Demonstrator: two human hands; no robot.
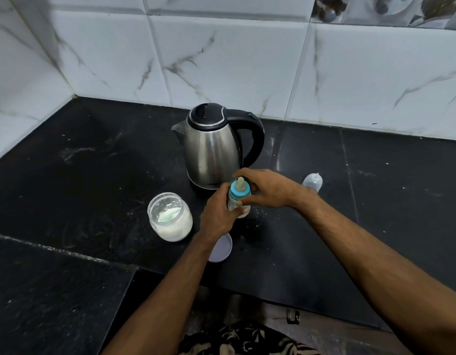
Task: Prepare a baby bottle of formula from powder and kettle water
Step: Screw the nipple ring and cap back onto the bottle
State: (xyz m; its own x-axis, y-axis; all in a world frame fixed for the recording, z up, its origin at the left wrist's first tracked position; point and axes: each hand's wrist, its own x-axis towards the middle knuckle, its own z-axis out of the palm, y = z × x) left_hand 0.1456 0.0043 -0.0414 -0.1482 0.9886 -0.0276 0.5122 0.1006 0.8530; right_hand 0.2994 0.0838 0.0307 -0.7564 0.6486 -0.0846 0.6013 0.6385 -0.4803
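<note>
A baby bottle (pixel 237 204) with a blue collar and a pale teat stands on the black counter (pixel 93 175), just in front of the steel kettle (pixel 211 149). My left hand (pixel 218 213) grips the bottle's body from the left. My right hand (pixel 262 189) has its fingers curled round the blue collar from the right. An open glass jar of white powder (pixel 170 217) with a pale scoop inside sits to the left of the bottle.
The jar's pale lid (pixel 221 248) lies under my left wrist. The bottle's clear cap (pixel 312 182) stands behind my right wrist. A tiled wall runs behind the kettle, and the counter steps down at the front edge.
</note>
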